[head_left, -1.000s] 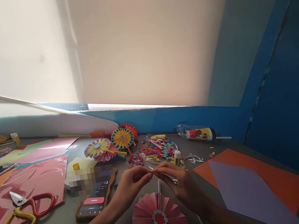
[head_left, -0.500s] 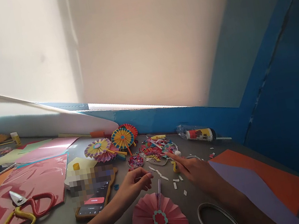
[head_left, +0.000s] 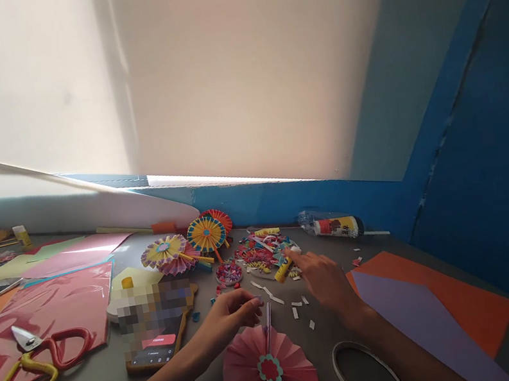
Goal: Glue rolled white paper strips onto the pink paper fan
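My right hand (head_left: 326,284) reaches over the table with its fingers apart, the index fingertip close to a yellow glue stick (head_left: 283,270) lying tilted against a pile of coloured paper cuttings (head_left: 260,254). My left hand (head_left: 227,320) rests with its fingers curled together just above a pink pleated paper rosette (head_left: 271,376). Whether those fingers hold something small is hidden. A thin stick (head_left: 269,328) rises from the rosette's teal-and-red flower centre towards my left fingertips. Small white paper scraps (head_left: 277,300) lie between my hands.
Several finished paper rosettes (head_left: 206,234) stand beyond my hands. Red-handled scissors (head_left: 34,364) lie on a pink sheet at left, beside a phone (head_left: 159,349). A white paper loop (head_left: 368,373) and orange and lilac sheets (head_left: 426,311) lie at right.
My hands have moved apart since the earliest frame, and my right hand has shifted towards the cuttings. The glue stick now lies tilted instead of upright. White scraps are on the table.
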`<state>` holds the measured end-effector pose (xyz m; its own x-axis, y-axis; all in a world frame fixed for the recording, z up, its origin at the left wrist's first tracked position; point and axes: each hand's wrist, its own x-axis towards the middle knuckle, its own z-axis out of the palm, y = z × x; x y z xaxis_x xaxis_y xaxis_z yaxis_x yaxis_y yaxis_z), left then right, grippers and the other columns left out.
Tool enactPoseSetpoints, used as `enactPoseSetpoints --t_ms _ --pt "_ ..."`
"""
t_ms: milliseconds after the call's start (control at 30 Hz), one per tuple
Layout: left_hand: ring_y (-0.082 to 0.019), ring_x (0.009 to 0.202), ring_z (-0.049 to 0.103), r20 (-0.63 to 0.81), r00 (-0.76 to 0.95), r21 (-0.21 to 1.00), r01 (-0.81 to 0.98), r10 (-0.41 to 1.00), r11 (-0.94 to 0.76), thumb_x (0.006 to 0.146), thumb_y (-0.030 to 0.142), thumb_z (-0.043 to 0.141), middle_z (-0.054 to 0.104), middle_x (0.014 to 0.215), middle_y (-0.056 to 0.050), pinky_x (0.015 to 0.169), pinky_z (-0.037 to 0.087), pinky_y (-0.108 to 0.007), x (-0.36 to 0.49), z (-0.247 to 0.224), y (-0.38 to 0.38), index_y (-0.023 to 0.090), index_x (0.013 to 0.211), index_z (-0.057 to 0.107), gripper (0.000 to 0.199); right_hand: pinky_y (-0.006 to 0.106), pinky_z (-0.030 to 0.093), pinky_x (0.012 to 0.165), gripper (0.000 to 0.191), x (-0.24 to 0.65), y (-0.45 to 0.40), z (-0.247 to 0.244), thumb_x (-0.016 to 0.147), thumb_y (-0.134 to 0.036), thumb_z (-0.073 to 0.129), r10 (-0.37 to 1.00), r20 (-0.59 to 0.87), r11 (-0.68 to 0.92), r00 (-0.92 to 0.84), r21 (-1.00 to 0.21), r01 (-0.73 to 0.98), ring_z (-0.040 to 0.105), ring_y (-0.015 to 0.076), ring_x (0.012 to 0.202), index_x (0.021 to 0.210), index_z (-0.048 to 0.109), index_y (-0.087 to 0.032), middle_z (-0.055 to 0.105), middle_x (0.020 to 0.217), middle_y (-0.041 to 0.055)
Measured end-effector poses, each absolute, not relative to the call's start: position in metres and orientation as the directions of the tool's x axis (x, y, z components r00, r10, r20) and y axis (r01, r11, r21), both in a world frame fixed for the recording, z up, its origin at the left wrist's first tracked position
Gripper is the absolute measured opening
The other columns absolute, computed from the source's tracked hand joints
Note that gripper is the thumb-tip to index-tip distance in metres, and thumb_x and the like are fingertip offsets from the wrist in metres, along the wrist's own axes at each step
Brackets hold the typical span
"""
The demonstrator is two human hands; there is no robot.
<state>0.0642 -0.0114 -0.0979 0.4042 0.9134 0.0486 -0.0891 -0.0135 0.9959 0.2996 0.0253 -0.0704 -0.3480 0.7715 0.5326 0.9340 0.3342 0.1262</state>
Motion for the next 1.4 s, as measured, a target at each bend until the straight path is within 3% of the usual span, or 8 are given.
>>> enactPoseSetpoints --t_ms 133,200,300,400,533,633,1033,1400 --pt "-0.014 0.069 0.059 0.031 0.414 0.996 -0.092 0.910 0.008 0.070 0.053 0.070 0.064 0.075 -0.002 0.069 0.044 -0.025 0.064 -0.097 -0.012 0.014 0.082 0.066 0.041 0.032 0.040 0.065 0.030 0.294 0.019 -0.062 0.089 -0.022 0.054 0.716 0.643 0.331 -0.270 0.027 0.943 0.061 0.0249 0.074 0.119 0.055 -0.018 0.066 0.080 0.0073" --pt "-0.014 0.068 0.059 0.020 0.418 0.996 -0.086 0.908 0.018 0.069 0.054 0.071 0.064 0.073 -0.002 0.069 0.043 -0.025 0.065 -0.098 -0.011 0.014 0.080 0.065 0.042 0.030 0.041 0.060 0.028 0.288 0.013 -0.063 0.092 -0.037 0.050 0.740 0.653 0.404 -0.160 -0.242 0.882 0.060 0.0224 0.067 0.111 0.056 -0.017 0.064 0.071 0.0043" --pt "-0.014 0.066 0.058 0.027 0.418 0.997 -0.078 0.908 0.006 0.070 0.055 0.070 0.063 0.070 -0.001 0.067 0.042 -0.025 0.066 -0.099 -0.012 0.014 0.078 0.063 0.042 0.029 0.047 0.061 0.035 0.274 0.004 -0.068 0.091 -0.050 0.047 0.877 0.477 0.457 -0.051 -0.797 0.394 0.063 0.0216 0.073 0.102 0.059 -0.019 0.066 0.078 0.0042" --pt "-0.014 0.066 0.058 0.068 0.425 0.996 -0.078 0.903 -0.038 0.073 0.054 0.068 0.062 0.069 -0.001 0.065 0.042 -0.025 0.068 -0.098 -0.015 0.014 0.077 0.063 0.041 0.034 0.054 0.069 0.036 0.259 -0.005 -0.073 0.091 -0.051 0.045 0.939 0.312 0.318 -0.146 -0.948 0.021 0.067 0.0227 0.084 0.107 0.057 -0.020 0.066 0.098 0.0064" --pt "-0.014 0.067 0.057 0.128 0.434 0.991 -0.087 0.892 -0.100 0.077 0.051 0.066 0.063 0.070 -0.002 0.065 0.042 -0.024 0.069 -0.095 -0.018 0.013 0.080 0.064 0.038 0.042 0.052 0.086 0.023 0.245 -0.015 -0.076 0.090 -0.041 0.053 0.910 0.159 -0.008 -0.382 -0.916 -0.401 0.066 0.0248 0.098 0.097 0.056 -0.019 0.067 0.101 0.0076" --pt "-0.014 0.068 0.058 0.131 0.417 0.991 -0.080 0.899 -0.108 0.077 0.049 0.066 0.064 0.071 -0.003 0.065 0.042 -0.024 0.069 -0.094 -0.019 0.012 0.081 0.066 0.037 0.043 0.049 0.093 0.017 0.242 -0.018 -0.079 0.090 -0.036 0.055 0.903 0.152 -0.072 -0.402 -0.869 -0.490 0.065 0.0248 0.102 0.088 0.055 -0.019 0.068 0.097 0.0066" --pt "-0.017 0.072 0.064 0.012 0.409 0.994 -0.107 0.912 0.035 0.073 0.050 0.070 0.070 0.074 -0.004 0.073 0.046 -0.028 0.067 -0.093 -0.019 0.013 0.083 0.071 0.038 0.038 0.051 0.088 0.020 0.240 -0.022 -0.078 0.092 -0.037 0.055 0.926 0.118 -0.058 -0.359 -0.894 -0.444 0.065 0.0234 0.099 0.093 0.058 -0.017 0.069 0.091 0.0064" --pt "-0.016 0.074 0.060 0.158 0.405 0.987 -0.091 0.900 -0.132 0.080 0.040 0.066 0.067 0.076 -0.005 0.069 0.044 -0.025 0.069 -0.086 -0.026 0.010 0.084 0.071 0.030 0.033 0.052 0.081 0.020 0.240 -0.025 -0.076 0.090 -0.036 0.059 0.948 0.106 -0.021 -0.299 -0.919 -0.394 0.066 0.0191 0.085 0.099 0.059 -0.019 0.066 0.092 0.0032"
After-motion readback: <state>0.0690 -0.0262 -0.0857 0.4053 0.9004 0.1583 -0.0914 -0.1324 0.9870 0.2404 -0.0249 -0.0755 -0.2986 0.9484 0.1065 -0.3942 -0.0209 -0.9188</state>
